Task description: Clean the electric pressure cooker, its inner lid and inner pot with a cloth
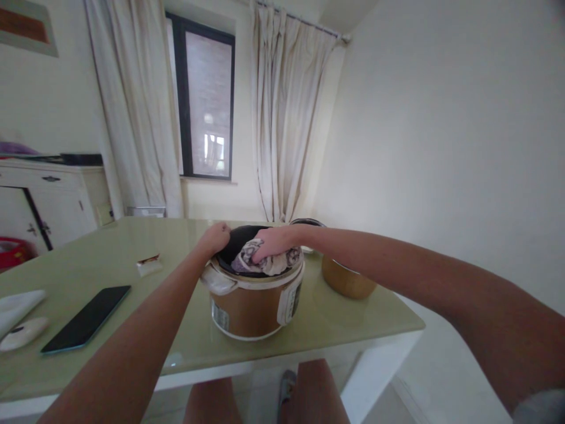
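You are working at a table (335, 324), where a cooker (251, 309) is standing open near the front edge. Your right hand (278, 240) is closing around a bunched patterned cloth (271, 264) and is holding it at the cooker's mouth, inside the near rim. Your left hand (216, 237) is curling at the left rim; its fingers are partly hidden, so how firmly it is gripping cannot be told. A gold-coloured pot (344, 281) is sitting just right of the cooker, partly under your right forearm, and is crowding that side. A small packet (149, 266) is lying to the left, beyond your left forearm; a dark tablet (88, 318) and a white rounded object (24, 334) are resting farther left. Bare tabletop is extending between packet and cooker. The right table edge is running just past the pot, with the wall (463, 147) rising beyond.
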`<state>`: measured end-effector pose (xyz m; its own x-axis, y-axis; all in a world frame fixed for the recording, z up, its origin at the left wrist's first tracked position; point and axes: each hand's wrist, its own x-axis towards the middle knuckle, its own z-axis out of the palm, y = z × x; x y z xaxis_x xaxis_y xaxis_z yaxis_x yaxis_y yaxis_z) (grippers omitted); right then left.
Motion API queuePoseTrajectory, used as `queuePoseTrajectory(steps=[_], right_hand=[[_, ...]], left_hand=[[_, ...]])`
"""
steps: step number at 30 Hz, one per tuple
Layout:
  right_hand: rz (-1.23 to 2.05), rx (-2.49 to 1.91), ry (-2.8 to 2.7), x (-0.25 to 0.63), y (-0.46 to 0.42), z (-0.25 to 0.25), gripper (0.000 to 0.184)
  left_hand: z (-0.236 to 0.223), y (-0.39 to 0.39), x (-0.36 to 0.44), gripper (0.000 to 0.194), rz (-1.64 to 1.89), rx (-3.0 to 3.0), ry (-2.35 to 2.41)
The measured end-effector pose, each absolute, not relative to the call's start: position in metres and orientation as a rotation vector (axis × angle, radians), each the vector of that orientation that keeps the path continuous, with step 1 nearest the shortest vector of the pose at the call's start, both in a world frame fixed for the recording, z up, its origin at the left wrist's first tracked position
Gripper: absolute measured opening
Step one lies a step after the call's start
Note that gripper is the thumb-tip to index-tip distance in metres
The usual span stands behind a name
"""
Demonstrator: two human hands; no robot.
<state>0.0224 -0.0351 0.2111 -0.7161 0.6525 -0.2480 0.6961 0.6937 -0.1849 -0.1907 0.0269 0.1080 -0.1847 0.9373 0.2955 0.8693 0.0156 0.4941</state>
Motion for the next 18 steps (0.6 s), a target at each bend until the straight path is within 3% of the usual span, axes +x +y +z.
queuePoseTrajectory(steps=[5, 9, 11, 14, 18], right_hand=[[-0.533, 1.255, 3.043, 0.003, -0.047, 0.180, 0.044], [-0.938, 0.883, 3.045, 0.049, -0.033, 0.187, 0.039], [-0.989, 0.822, 3.003, 0.075, -0.026, 0.198, 0.040], [-0.820, 0.759, 3.050, 0.087, -0.029, 0.208, 0.038], [-0.240, 0.804, 3.259, 0.043, -0.059, 0.196, 0.031]], left_hand=[[0.109, 0.027, -0.191, 0.029, 0.913, 1.937, 2.133], [0.105, 0.029, -0.193, 0.027, 0.948, 1.943, 2.124], [0.103, 0.031, -0.194, 0.027, 0.961, 1.935, 2.119], [0.101, 0.034, -0.196, 0.027, 0.976, 1.922, 2.103], [0.101, 0.033, -0.199, 0.024, 1.010, 1.931, 2.030]])
